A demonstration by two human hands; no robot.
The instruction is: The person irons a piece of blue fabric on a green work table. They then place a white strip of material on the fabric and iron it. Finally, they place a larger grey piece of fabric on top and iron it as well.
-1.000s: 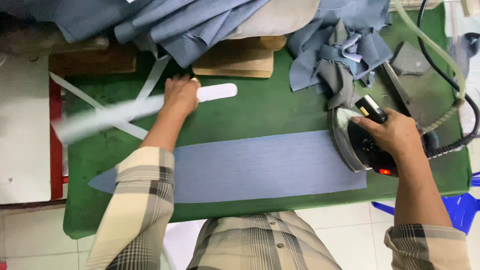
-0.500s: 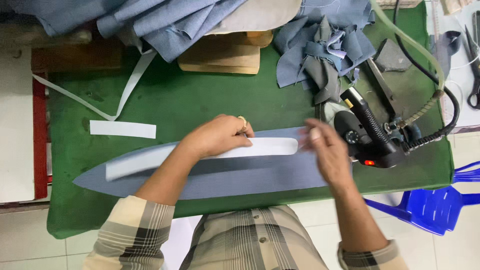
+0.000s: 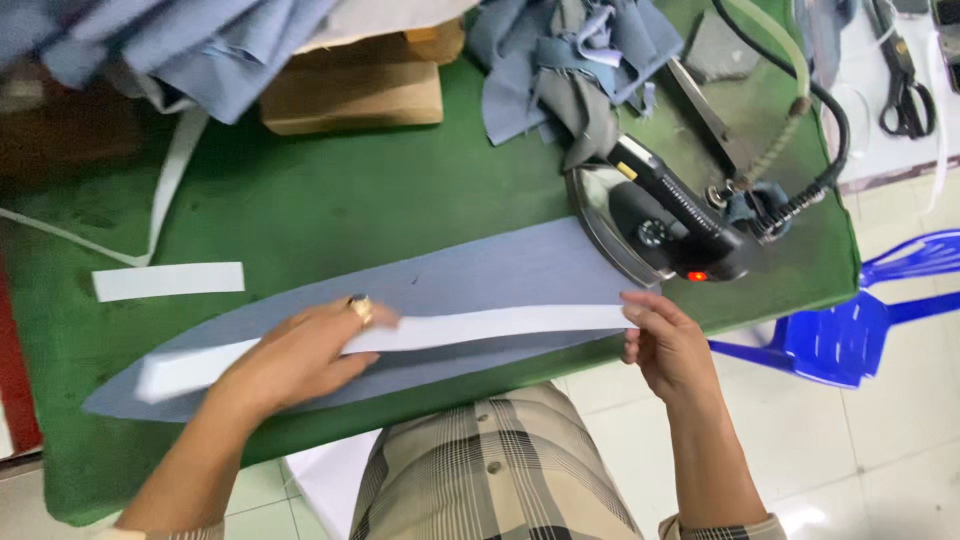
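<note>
A long pointed blue-grey fabric piece (image 3: 480, 280) lies across the green padded table (image 3: 330, 200). On it rests a long white strip (image 3: 480, 325). My left hand (image 3: 300, 355), with a ring, presses flat on the strip near its middle. My right hand (image 3: 665, 345) pinches the strip's right end at the table's front edge. A black steam iron (image 3: 660, 215) sits just beyond my right hand, at the fabric's right end.
A short white strip (image 3: 168, 281) lies at the left. Blue-grey cloth heaps (image 3: 570, 60) and a wooden block (image 3: 350, 95) sit at the back. Scissors (image 3: 905, 95) lie on a white surface far right. A blue plastic chair (image 3: 870, 310) stands at the right.
My right hand left the iron and took the strip's right end. My left hand brought the long white strip down onto the fabric and flattened it.
</note>
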